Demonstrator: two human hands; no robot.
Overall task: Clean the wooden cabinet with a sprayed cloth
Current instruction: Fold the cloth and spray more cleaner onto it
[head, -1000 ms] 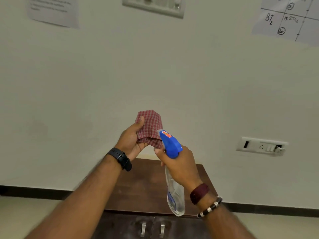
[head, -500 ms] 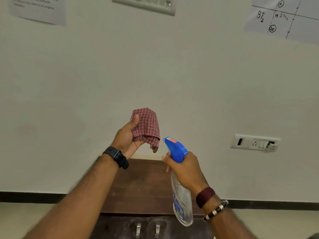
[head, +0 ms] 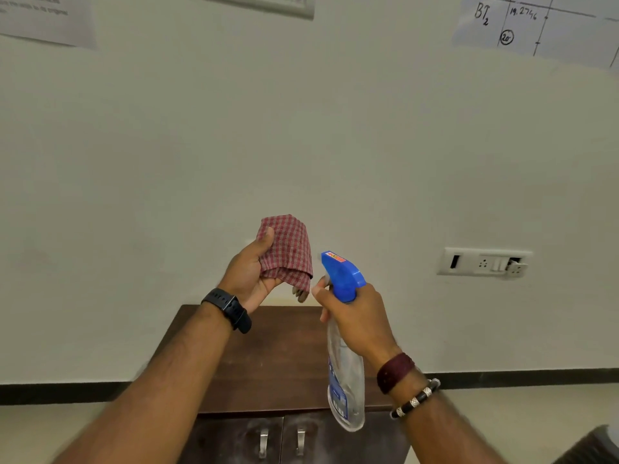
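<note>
My left hand (head: 249, 276) holds a folded red checked cloth (head: 289, 251) up in front of the wall, thumb pressed on its face. My right hand (head: 355, 321) grips a clear spray bottle (head: 345, 383) by its neck, with a finger at the trigger. The bottle's blue head (head: 341, 274) points its nozzle left at the cloth, a short gap away. Below both hands stands the dark wooden cabinet (head: 278, 360), its top showing between my forearms and its two doors with metal handles (head: 281, 442) at the bottom.
The cabinet stands against a pale wall. A switch and socket plate (head: 484, 262) is on the wall to the right. Paper sheets (head: 536, 25) hang high up. A dark skirting strip (head: 522, 378) runs along the floor line.
The spray bottle has drawn back right and down from the cloth, opening a gap. The cloth hand has stayed nearly still. The view has tilted slightly.
</note>
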